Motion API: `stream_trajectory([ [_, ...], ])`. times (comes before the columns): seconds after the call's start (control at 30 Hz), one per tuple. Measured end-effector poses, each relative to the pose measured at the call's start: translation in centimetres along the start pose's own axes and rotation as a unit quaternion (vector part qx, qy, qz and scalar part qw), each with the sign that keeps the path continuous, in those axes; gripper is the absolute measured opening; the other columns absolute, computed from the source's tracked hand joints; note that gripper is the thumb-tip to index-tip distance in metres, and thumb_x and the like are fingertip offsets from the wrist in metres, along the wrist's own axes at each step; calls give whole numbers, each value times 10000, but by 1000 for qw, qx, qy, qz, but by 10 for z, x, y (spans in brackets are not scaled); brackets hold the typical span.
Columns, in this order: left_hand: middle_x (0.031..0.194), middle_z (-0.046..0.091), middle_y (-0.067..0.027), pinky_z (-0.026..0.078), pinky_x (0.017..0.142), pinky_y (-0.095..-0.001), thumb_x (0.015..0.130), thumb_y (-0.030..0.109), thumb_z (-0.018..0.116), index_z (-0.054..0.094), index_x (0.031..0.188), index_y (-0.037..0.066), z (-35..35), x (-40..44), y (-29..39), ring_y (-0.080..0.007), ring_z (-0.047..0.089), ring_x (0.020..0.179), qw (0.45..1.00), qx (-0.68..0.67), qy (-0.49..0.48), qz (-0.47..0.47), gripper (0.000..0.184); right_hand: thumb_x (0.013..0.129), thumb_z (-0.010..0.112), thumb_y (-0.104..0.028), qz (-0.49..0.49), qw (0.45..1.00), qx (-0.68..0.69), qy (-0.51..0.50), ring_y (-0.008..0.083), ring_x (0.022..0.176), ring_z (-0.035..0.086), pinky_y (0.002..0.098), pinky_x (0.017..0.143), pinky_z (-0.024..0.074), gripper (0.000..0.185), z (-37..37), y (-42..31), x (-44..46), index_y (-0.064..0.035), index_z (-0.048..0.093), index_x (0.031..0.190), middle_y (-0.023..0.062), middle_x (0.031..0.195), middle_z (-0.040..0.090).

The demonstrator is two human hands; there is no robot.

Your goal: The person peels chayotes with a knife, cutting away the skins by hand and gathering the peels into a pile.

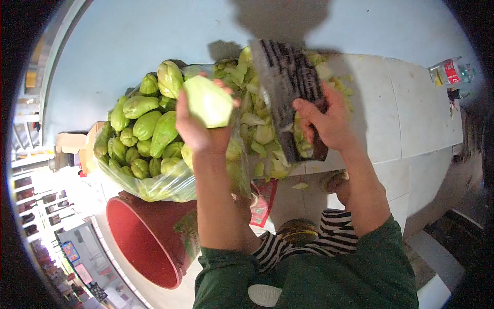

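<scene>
My left hand [198, 123] is closed around a peeled chayote [210, 102], whose pale, faceted flesh faces up. In my right hand [332, 118] is a large broad knife [289, 85] with a dark, streaked blade and a lighter edge on its left side. My thumb lies against the blade, and the grip is partly hidden by my fingers. The knife and the chayote are apart. Under and beside the blade lies a heap of green peelings [252, 121]. Left of my left hand, unpeeled chayotes [146, 125] fill a clear plastic bag [164, 185].
A red bucket [139, 242] lies tipped below the bag. Pale tiles [375, 108] extend right, along a light blue wall [139, 36]. A plastic bottle with a red label [451, 72] is at the far right. A cardboard box [87, 141] stands behind the bag.
</scene>
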State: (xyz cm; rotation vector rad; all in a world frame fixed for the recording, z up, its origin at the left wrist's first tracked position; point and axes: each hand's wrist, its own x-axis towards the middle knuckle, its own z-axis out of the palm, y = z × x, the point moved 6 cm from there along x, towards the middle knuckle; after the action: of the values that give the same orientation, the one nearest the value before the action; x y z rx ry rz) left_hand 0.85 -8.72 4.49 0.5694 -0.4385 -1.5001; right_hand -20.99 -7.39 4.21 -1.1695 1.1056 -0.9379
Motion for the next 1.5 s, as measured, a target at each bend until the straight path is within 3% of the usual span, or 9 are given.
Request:
stream_trajectory([
  [0.1, 962, 575, -80, 482, 751, -519, 965, 467, 327, 485, 1160, 164, 3, 0, 6, -269, 569, 915, 997, -32, 46, 52, 393, 857, 619, -152, -117, 964, -214, 110, 186, 532, 579, 317, 424, 429, 133, -2, -1, -2, -46, 557, 908, 99, 700, 600],
  [0.17, 978, 590, -125, 464, 779, -550, 950, 469, 377, 504, 1196, 144, -1, 1, 0, -312, 546, 950, 990, -60, 63, 109, 427, 810, 605, -115, -254, 914, -313, 50, 263, 609, 607, 348, 449, 464, 110, 31, -11, -16, -64, 531, 875, 128, 752, 572],
  [0.2, 999, 596, -134, 473, 773, -538, 952, 500, 371, 494, 1201, 117, -6, 2, -1, -337, 560, 946, 989, -50, 53, 133, 473, 810, 605, -115, -253, 915, -312, 50, 263, 609, 607, 348, 449, 464, 110, 39, -7, -21, -64, 531, 875, 128, 752, 572],
  [0.27, 984, 589, -118, 490, 757, -516, 961, 503, 346, 494, 1176, 102, -16, 1, 0, -330, 572, 922, 985, -32, 27, 168, 478, 785, 584, -119, -367, 838, -403, -24, 286, 608, 610, 370, 471, 497, 119, 68, -7, -40, -88, 504, 867, 101, 723, 519],
  [0.33, 972, 576, -109, 517, 714, -466, 973, 508, 316, 486, 1156, 56, -13, -2, 7, -321, 576, 893, 973, -15, 20, 230, 516, 782, 575, -144, -377, 834, -402, -30, 276, 603, 608, 367, 475, 504, 136, 78, -6, -47, -92, 502, 884, 92, 728, 511],
  [0.53, 988, 559, -119, 513, 693, -461, 979, 493, 317, 478, 1153, 38, -16, -5, 8, -301, 566, 879, 963, -11, 7, 269, 513, 785, 552, -191, -398, 818, -415, -25, 239, 593, 600, 353, 476, 507, 158, 87, -4, -50, -97, 505, 903, 68, 728, 502],
  [0.97, 978, 532, -126, 499, 704, -433, 974, 482, 341, 467, 1129, 32, -4, -10, -13, -298, 562, 865, 972, -14, 15, 236, 493, 796, 551, -181, -368, 826, -427, 5, 239, 572, 595, 354, 467, 492, 142, 85, -1, -43, -106, 498, 904, 76, 734, 508],
  [1.07, 974, 522, -139, 493, 697, -422, 980, 459, 322, 461, 1118, 9, 3, -10, -29, -301, 559, 856, 975, -12, -31, 219, 491, 797, 550, -173, -379, 830, -409, 21, 255, 567, 595, 361, 468, 494, 148, 81, -5, -40, -100, 493, 913, 81, 743, 512],
  [1.5, 995, 522, -125, 494, 740, -417, 996, 452, 269, 454, 1146, 17, 3, -11, -37, -296, 562, 887, 980, -36, -30, 192, 495, 820, 525, -166, -328, 852, -408, -3, 288, 584, 613, 388, 493, 518, 143, 83, -1, -40, -85, 480, 929, 107, 756, 515],
])
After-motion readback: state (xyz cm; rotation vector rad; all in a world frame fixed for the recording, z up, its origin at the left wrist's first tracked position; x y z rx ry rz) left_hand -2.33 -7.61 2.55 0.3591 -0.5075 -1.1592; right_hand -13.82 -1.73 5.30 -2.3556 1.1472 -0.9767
